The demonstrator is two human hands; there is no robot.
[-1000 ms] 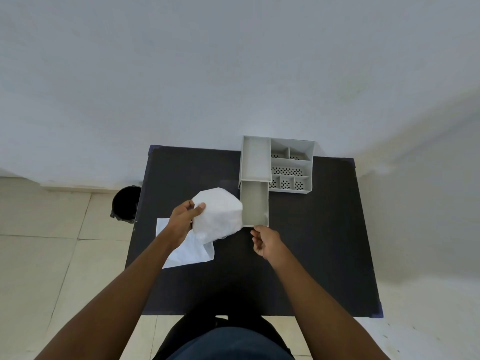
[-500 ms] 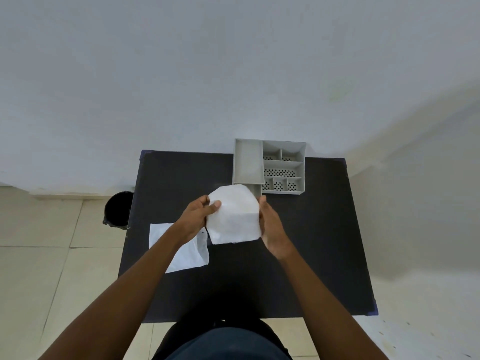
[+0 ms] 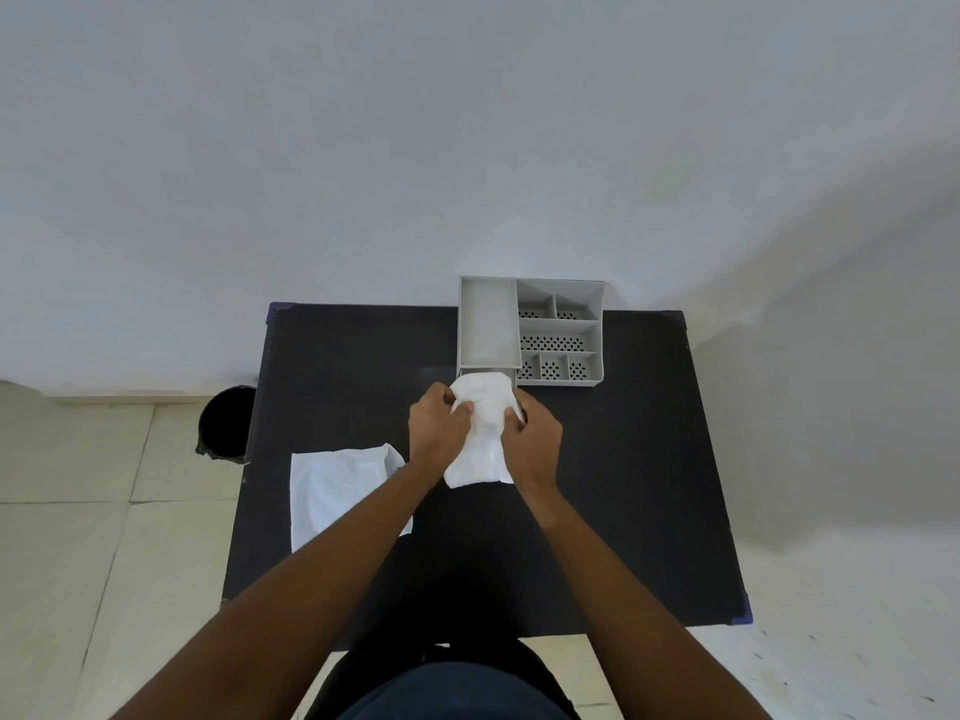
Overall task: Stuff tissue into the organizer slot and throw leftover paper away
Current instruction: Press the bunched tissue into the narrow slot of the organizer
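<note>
**Both hands gather the tissue in front of the organizer**

Far to the left of the fingers, on the floor beside the worktop [image 3: 649, 485], stands a black bin [image 3: 224, 424], well apart from both hands. Nearer, but still left of the fingers and closer to the person, a flat white paper sheet [image 3: 332, 491] lies on the dark worktop; the left forearm passes over its right part, so this part is hidden.

The left hand [image 3: 435, 427] is closed on the left edge of the white tissue [image 3: 480, 433]. Its fingers [image 3: 462, 407] are curled and pinch the tissue near its upper end. The tissue sits between the two hands: its upper, bunched end rises just beyond the fingertips, and its lower end hangs down between the wrists, toward the person. Whether this lower end touches the worktop, I cannot tell.

The right hand [image 3: 535, 439] is closed on the right edge of the same tissue, its fingers bent around it, mostly hidden behind the paper.

Just beyond the fingers stands the grey organizer [image 3: 530, 330]. The upper end of the tissue is at the near opening of its long left slot [image 3: 488, 319]; whether the tissue is already inside, I cannot tell. To the right of this slot and of the fingers are the smaller compartments with perforated bottoms.
</note>
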